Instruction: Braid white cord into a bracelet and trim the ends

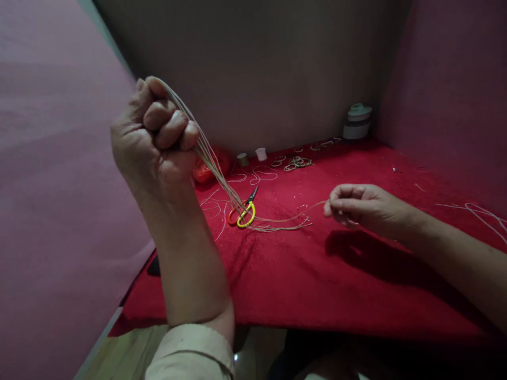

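My left hand (pixel 160 126) is raised at the left, its fingers closed round the upper end of a bundle of thin pale cords (pixel 209 155). The bundle slopes down to the right, passes over the scissors (pixel 246 215) and trails onto the red cloth with its loose ends spread. My right hand (pixel 356 206) hovers over the cloth on the right, thumb and fingertips pinched on the end of a single thin cord (pixel 307 212) that leads back to the bundle. The scissors lie with one yellow and one red handle, dark blades pointing away.
A red cloth (pixel 301 285) covers the table. Behind lie a red plastic bag (pixel 212 166), two thread spools (pixel 261 154), a tangle of knotted cord (pixel 298 163) and a lidded jar (pixel 357 122). White cord (pixel 481 212) lies at the right. Pink walls stand on both sides.
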